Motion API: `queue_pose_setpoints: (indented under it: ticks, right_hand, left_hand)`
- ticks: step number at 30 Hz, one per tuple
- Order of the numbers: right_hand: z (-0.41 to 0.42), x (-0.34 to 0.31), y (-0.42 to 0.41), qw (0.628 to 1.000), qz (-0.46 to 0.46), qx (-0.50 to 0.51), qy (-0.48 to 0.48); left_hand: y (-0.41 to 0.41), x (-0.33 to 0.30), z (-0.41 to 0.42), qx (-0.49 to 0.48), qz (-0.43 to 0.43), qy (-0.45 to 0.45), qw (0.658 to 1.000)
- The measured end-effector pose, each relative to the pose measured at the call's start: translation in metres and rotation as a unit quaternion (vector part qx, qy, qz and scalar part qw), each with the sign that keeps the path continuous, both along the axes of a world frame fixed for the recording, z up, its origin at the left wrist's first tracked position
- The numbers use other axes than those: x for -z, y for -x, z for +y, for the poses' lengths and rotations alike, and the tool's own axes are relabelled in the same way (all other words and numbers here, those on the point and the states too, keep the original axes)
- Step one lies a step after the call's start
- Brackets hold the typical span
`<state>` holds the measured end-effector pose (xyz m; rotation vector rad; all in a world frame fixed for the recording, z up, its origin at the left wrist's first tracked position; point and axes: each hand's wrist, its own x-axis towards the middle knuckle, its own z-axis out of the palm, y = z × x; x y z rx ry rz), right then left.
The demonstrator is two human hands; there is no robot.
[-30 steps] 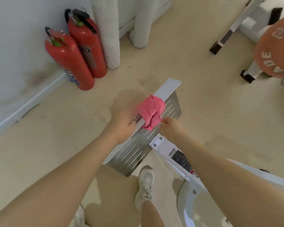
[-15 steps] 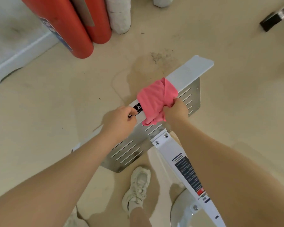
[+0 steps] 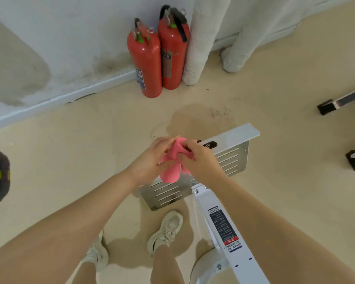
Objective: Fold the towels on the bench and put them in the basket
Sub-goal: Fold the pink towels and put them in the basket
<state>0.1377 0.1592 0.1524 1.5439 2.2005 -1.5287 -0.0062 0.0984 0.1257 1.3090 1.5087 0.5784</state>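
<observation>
Pink towel (image 3: 171, 170) bunched mid-frame between both grips. Left hand (image 3: 152, 160) and right hand (image 3: 199, 160) clamped on it, above the counter (image 3: 232, 148).

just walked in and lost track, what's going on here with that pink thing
A person is standing over a white metal bench frame and has a small pink towel bunched between both hands. The left hand and right hand each grip the cloth, held up off the frame's slotted metal plate. The towel is crumpled, not yet folded. No basket is in view. Two red fire extinguishers stand against the wall behind.
</observation>
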Motion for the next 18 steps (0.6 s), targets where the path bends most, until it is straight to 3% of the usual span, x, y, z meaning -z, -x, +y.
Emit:
queue_pose_setpoints:
  ticks: [5,10,18]
  right_hand:
    - [-0.026,-0.055,0.066,0.994,0.003,-0.111,0.005]
    - [-0.088,-0.085,0.140,0.979,0.014,-0.200,-0.043]
    - [-0.245,-0.139,0.317,0.939,0.065,-0.298,-0.159]
  left_hand:
    - [0.061,-0.052,-0.057,-0.119,0.021,-0.059,0.991]
    - [0.131,-0.087,-0.142,-0.168,0.044,0.021,0.985]
    - [0.291,-0.135,-0.345,-0.259,0.058,-0.001,0.964]
